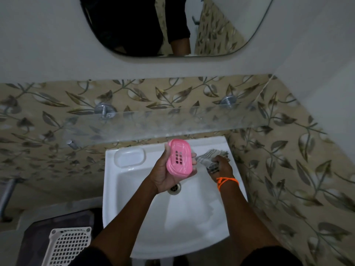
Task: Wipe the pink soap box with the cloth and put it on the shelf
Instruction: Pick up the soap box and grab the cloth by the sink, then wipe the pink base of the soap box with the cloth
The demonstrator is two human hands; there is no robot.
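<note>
My left hand holds the pink soap box above the white sink, fingers curled round its edges. The box's slotted face points up at me. To its right, my right hand grips a bunched grey striped cloth over the sink's back right corner. The cloth lies just beside the box, and I cannot tell whether they touch. A glass shelf runs along the wall right above the sink, with nothing on it.
A mirror hangs on the wall above the shelf. Two metal brackets carry the shelf. The sink has a moulded soap recess at its back left and a drain. A white perforated basket stands on the floor at lower left.
</note>
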